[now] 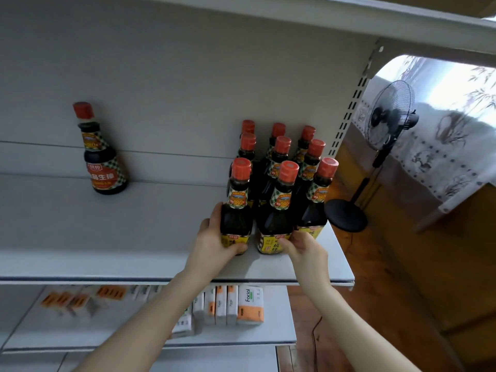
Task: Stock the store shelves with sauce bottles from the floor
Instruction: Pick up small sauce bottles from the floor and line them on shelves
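Observation:
Several dark sauce bottles with red caps stand in rows at the right end of a white shelf. My left hand grips the front left bottle around its base, with the thumb over the yellow label. My right hand pinches the lower right side of the front middle bottle. A third front bottle stands at the shelf's right edge. One larger sauce bottle stands alone at the back left, against the rear panel.
A shelf board hangs overhead. The lower shelf holds facial tissue packs and orange-labelled items. To the right stand a black pedestal fan, a wooden floor and a patterned curtain.

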Tool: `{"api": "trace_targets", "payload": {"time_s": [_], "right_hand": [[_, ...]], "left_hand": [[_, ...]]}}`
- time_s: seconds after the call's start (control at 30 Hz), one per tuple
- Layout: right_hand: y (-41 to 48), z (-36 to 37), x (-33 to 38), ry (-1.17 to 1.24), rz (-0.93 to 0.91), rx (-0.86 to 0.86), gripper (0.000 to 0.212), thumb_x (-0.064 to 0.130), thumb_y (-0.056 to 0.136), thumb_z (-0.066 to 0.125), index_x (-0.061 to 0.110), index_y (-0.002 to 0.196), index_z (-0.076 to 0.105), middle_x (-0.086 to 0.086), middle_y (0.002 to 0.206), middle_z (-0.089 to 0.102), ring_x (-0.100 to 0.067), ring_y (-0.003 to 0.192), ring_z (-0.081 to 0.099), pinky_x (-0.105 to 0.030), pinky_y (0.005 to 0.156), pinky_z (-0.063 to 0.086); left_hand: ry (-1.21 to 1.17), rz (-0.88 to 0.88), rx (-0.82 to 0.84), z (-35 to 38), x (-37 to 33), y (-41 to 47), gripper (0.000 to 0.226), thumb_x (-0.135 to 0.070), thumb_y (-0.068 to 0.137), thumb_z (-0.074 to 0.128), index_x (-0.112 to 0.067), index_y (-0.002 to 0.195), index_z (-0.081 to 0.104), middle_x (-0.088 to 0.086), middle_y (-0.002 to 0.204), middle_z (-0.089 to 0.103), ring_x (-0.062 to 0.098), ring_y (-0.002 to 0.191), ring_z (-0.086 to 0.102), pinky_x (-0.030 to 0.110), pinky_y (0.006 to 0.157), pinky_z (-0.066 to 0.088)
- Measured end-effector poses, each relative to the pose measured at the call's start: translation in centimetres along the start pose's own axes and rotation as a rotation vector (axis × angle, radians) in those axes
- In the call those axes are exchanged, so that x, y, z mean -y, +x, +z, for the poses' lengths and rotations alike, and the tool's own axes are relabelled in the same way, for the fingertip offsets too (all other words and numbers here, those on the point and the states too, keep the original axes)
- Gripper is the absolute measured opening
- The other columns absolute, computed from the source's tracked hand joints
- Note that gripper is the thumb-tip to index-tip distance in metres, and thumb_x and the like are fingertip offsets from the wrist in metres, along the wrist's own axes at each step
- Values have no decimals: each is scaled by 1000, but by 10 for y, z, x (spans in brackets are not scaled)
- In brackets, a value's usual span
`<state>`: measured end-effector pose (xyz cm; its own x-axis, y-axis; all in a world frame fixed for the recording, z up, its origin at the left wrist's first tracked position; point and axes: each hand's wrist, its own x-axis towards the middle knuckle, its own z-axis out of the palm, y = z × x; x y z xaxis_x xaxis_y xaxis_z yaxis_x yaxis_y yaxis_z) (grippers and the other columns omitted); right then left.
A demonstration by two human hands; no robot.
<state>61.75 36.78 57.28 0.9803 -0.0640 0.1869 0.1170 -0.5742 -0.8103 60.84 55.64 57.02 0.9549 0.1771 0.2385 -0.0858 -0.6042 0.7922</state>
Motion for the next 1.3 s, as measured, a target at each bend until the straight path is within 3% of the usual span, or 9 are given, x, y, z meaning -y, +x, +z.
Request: {"api": "trace_targets", "payload": {"time_s": [0.13, 0.27, 0.47, 0.57, 0.67, 0.73, 0.87, 1.07, 1.3], "right_hand": [[3, 4, 1, -4, 16, -21, 28, 26, 87, 63, 3, 102, 61, 4, 78, 56, -9, 72, 50, -4, 58, 36], [6, 7, 3, -3, 37, -22, 29, 29, 88, 61, 4, 102, 60, 4, 76, 56, -10, 72, 51, -13, 56, 36], [3, 4, 0, 16, 7, -34, 23, 29, 85, 64, 9, 97, 60, 9, 74, 58, -1, 70, 53, -4, 59, 40], [-1, -10, -8, 42, -77, -213, 18, 19, 80, 70, 12, 90, 57, 15, 68, 53, 1, 63, 54, -4, 60, 39], [4, -26, -23, 92, -92, -365, 32, 15, 74, 76, 14, 97, 53, 5, 81, 51, -7, 75, 53, -17, 70, 44], [12, -31, -28, 100, -19, -305, 52, 20, 72, 78, 11, 115, 50, 0, 104, 51, -13, 94, 52, -26, 82, 45], [21, -29, -27, 151, 75, -74, 84, 21, 72, 78, 15, 140, 30, 1, 133, 45, -10, 120, 43, -24, 95, 38], [29, -24, -24, 207, 94, -77, 83, 18, 74, 76, 17, 141, 28, 9, 118, 44, -4, 110, 40, -22, 90, 37], [34, -25, -26, 199, 85, -104, 75, 21, 75, 76, 16, 136, 34, 10, 113, 46, -6, 106, 43, -25, 88, 39]], "left_hand": [[2, -15, -30, 10, -4, 5, 91, -20, 62, 82, -18, 138, 31, 15, 112, 54, 34, 101, 55, 28, 78, 42], [-5, -33, -32, 15, -3, 12, 91, -25, 63, 81, -20, 137, 30, 13, 112, 55, 32, 102, 54, 33, 79, 46], [-13, -46, -17, 18, -3, 17, 89, -26, 64, 79, -21, 137, 29, 13, 114, 54, 33, 102, 54, 34, 77, 46], [-33, -40, -8, 18, 1, 18, 89, -27, 63, 80, -22, 137, 29, 11, 115, 54, 32, 104, 54, 37, 80, 48], [-45, -33, -3, 17, 3, 18, 89, -25, 64, 80, -22, 137, 30, 11, 116, 54, 31, 106, 52, 34, 79, 46], [-41, -38, -3, 17, 2, 17, 89, -25, 65, 80, -22, 138, 29, 11, 118, 53, 31, 108, 50, 32, 78, 43], [-24, -54, -10, 18, -2, 16, 98, -41, 58, 79, -22, 138, 28, 10, 119, 53, 30, 109, 50, 30, 78, 42], [9, -111, -107, 25, -14, 13, 97, -43, 57, 83, -18, 135, 33, 12, 117, 52, 33, 106, 54, 39, 80, 48], [9, -148, -133, 36, -22, 13, 98, -44, 59, 81, -18, 138, 29, 12, 118, 49, 32, 106, 54, 35, 78, 47]]}}
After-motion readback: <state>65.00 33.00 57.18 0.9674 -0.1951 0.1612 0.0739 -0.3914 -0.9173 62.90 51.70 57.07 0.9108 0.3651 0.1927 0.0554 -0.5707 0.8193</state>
